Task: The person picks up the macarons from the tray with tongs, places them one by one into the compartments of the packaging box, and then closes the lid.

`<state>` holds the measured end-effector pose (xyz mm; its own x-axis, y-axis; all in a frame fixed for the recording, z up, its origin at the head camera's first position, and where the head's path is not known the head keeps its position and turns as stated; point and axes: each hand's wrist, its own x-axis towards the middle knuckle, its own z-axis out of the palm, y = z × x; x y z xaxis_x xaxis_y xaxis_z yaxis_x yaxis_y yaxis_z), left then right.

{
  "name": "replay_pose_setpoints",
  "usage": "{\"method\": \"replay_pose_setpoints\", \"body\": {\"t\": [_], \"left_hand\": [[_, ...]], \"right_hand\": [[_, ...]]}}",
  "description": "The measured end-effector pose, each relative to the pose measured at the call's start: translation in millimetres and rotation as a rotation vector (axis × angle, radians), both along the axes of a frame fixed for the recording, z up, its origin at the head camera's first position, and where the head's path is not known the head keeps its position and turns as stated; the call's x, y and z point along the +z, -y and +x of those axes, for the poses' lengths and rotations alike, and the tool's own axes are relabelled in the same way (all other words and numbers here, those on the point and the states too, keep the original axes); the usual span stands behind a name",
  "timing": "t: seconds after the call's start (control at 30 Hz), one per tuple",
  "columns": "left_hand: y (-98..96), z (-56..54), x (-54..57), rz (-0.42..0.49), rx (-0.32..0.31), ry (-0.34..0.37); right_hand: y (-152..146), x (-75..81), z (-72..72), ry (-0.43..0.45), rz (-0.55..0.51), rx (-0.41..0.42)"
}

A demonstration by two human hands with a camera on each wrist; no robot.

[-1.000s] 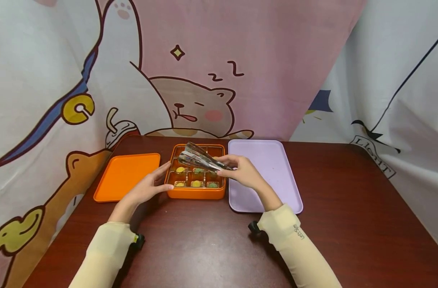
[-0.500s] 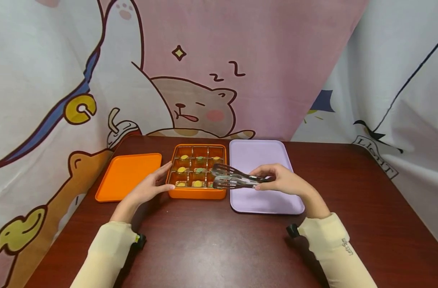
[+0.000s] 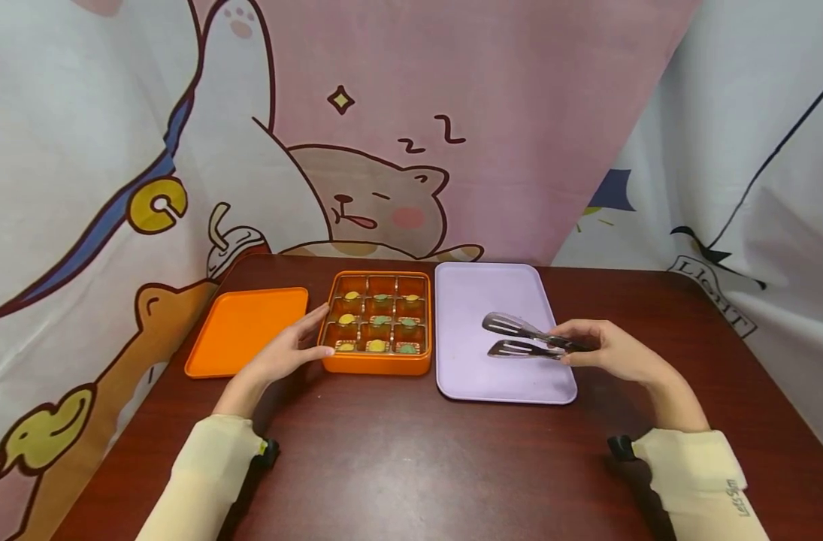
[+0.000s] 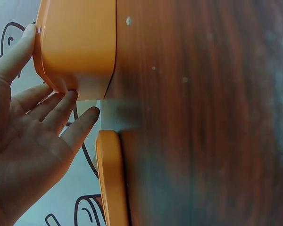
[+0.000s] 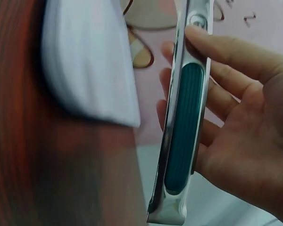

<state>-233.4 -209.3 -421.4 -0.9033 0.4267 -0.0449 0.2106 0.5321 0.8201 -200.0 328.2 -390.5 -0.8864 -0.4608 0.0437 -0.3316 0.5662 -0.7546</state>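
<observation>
An orange box [image 3: 377, 366] with clear dividers stands on the table, small yellow and green pieces in its compartments. At its left side is my left hand [image 3: 285, 357], fingers fairly straight; in the left wrist view the fingertips [image 4: 71, 94] touch the box wall. My right hand [image 3: 617, 353] pinches metal serving tongs [image 3: 522, 330] by the handle, which shows a teal grip [image 5: 185, 127] in the right wrist view. The tongs' slotted tips are spread apart above the lilac tray [image 3: 472, 289], with nothing seen between them.
A flat orange lid or tray [image 3: 249, 323] lies left of the box, partly behind my left hand. The lilac tray lies just right of the box. A cartoon-printed curtain [image 3: 506, 113] hangs behind the dark wooden table [image 3: 411, 466].
My right hand has carried the tongs rightward from over the box to over the lilac tray, and the box's compartments are uncovered. The left hand stays at the box.
</observation>
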Motion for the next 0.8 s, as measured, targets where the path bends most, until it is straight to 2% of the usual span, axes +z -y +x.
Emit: {"method": "replay_pose_setpoints", "body": {"t": [0.13, 0.43, 0.8], "left_hand": [[0.7, -0.1, -0.7, -0.005, -0.002, 0.004], [-0.1, -0.6, 0.1, 0.003, 0.002, 0.023], [0.2, -0.8, 0.3, 0.013, 0.012, 0.028]], "right_hand": [[-17.7, -9.8, 2.1, -0.004, -0.001, -0.027], [-39.4, -27.0, 3.6, 0.083, 0.069, -0.09], [-40.3, -31.5, 3.0, 0.039, 0.086, -0.098]]}}
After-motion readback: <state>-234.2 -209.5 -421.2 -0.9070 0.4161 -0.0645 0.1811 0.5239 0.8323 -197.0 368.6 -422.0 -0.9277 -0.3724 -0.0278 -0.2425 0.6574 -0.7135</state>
